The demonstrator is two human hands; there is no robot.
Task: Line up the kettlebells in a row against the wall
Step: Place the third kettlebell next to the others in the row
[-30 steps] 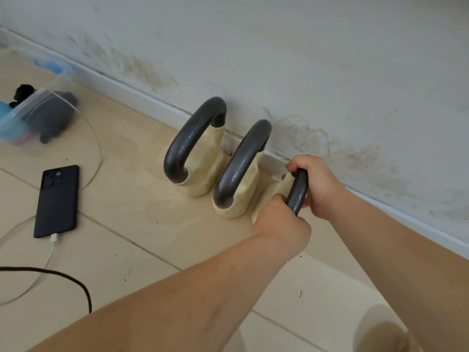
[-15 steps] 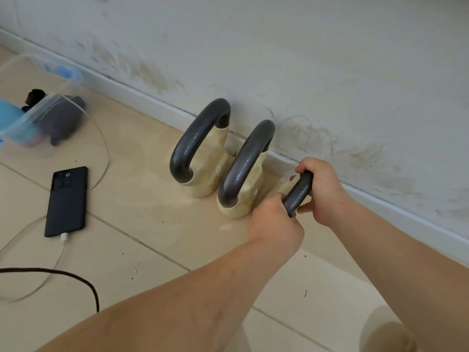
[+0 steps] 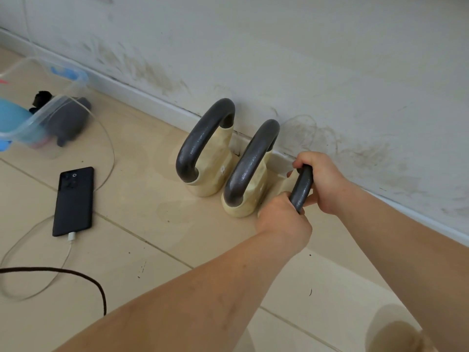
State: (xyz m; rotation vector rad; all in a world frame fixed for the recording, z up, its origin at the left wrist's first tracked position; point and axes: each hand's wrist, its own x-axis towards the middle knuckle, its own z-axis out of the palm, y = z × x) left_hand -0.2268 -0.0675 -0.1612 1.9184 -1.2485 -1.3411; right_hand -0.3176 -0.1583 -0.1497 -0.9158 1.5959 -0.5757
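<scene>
Stained wall (image 3: 330, 59) | cream kettlebells (image 3: 213, 171), dark handles | hands (image 3: 284, 219) gripping third

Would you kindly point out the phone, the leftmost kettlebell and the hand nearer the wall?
phone (image 3: 73, 200), head view, middle of its dark back.
leftmost kettlebell (image 3: 196, 143), head view, on its dark handle arch.
right hand (image 3: 321, 180), head view, back of the hand gripping the third kettlebell's handle.

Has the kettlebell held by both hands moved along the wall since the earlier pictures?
Cannot tell. The held kettlebell sits just as close beside the middle kettlebell, at the skirting board; only the camera shifted.
</scene>
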